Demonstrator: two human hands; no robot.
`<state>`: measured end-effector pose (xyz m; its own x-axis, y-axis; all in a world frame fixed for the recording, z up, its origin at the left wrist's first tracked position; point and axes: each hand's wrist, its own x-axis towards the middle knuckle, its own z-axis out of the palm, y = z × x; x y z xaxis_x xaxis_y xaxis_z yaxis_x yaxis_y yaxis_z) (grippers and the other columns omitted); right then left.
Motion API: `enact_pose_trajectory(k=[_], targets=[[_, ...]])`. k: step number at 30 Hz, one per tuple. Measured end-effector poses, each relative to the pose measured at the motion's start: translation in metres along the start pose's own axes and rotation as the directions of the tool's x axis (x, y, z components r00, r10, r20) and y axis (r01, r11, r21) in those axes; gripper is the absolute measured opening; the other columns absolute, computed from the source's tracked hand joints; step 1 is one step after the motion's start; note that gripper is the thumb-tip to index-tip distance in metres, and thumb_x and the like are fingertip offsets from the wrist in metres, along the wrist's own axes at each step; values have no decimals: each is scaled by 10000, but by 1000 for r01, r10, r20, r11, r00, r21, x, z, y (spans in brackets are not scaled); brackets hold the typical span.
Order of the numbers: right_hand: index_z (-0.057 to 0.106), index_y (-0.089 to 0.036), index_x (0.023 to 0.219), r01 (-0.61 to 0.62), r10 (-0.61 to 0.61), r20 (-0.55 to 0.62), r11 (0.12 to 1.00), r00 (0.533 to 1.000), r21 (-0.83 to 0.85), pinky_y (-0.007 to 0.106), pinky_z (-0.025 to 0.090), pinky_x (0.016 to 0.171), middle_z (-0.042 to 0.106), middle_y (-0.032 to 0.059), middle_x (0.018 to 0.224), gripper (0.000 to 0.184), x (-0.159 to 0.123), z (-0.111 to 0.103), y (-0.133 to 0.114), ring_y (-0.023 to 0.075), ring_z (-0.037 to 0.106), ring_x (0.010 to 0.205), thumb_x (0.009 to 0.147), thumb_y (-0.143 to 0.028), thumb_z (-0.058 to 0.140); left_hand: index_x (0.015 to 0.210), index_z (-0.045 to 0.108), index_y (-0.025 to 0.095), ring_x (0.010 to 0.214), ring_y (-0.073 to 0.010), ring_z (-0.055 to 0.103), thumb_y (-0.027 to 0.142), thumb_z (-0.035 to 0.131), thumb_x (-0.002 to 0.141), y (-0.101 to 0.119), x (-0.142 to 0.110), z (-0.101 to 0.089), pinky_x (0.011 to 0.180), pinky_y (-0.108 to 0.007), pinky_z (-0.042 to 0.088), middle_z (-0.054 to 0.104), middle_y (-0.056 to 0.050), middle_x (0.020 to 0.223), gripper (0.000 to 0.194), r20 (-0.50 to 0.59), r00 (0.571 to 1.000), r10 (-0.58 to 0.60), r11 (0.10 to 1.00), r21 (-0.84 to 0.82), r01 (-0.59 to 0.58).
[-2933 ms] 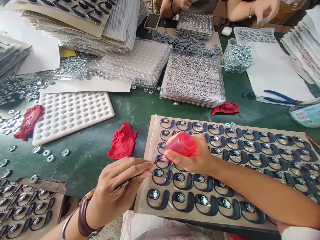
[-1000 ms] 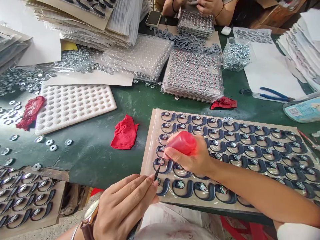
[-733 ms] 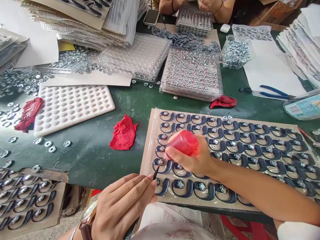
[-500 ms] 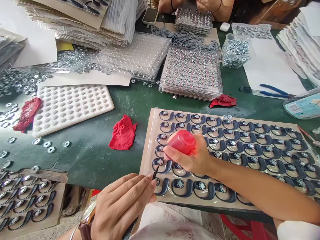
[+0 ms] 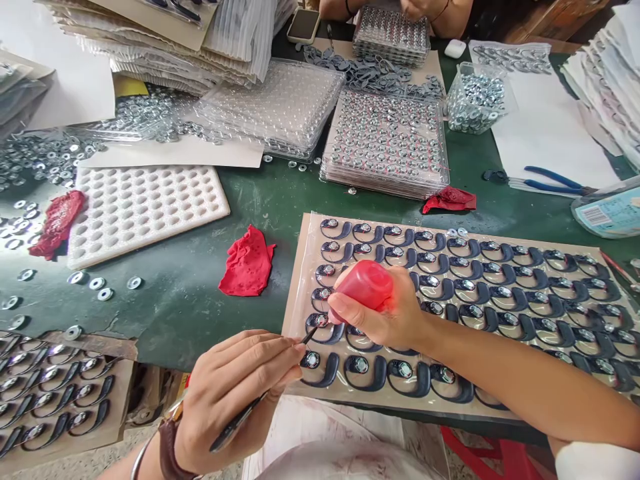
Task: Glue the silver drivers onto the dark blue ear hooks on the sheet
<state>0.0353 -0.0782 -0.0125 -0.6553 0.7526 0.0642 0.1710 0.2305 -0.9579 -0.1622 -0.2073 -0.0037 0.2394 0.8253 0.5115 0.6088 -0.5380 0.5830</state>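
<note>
My right hand (image 5: 403, 310) is wrapped round a red squeeze bottle (image 5: 367, 283), tilted with its lower end towards the left edge of a board (image 5: 295, 307) under clear film. Rows of dark curved pieces with round silver centres lie on that board. In my left hand (image 5: 245, 383) is a pair of dark tweezers (image 5: 234, 427), held slantwise. Their tip is at a curved piece (image 5: 327, 333) in the left column, close beside the bottle's lower end. Whether the tip touches its silver centre I cannot tell. My right fingers partly hide the pieces beneath.
A red cloth (image 5: 247, 262) and a white foam tray (image 5: 150, 207) lie left. Behind stand stacked clear trays (image 5: 385, 143), a tub of metal parts (image 5: 477, 100) and blue pliers (image 5: 555, 180). Another person's hands (image 5: 415, 8) are at the far side.
My left hand has turned and shifted slightly left, so the tweezers' rear end now shows. Their tip stays near the same piece. The bottle has barely moved.
</note>
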Motion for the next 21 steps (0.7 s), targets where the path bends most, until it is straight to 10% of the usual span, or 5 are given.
enact_pose_trajectory(k=[12,21], targets=[[673,-196,763,221,-216,51,969,975,-115,267,528,645,673,3,716,310,0,4,3,117,602,614,817,-493,748,937,695,171,694,-98,684,27,595,886,-5,2,0,621,-183,551,736,-6,830,183,-81,965,-251,968,-37,249],[656,-200,818,-99,91,67,987,994,124,251,476,482,655,-4,628,254,-5,-2,-32,123,594,519,865,-442,718,1070,679,90,857,-144,709,39,610,876,7,-29,-3,792,-268,589,746,-70,931,212,-74,997,-22,1000,14,23]])
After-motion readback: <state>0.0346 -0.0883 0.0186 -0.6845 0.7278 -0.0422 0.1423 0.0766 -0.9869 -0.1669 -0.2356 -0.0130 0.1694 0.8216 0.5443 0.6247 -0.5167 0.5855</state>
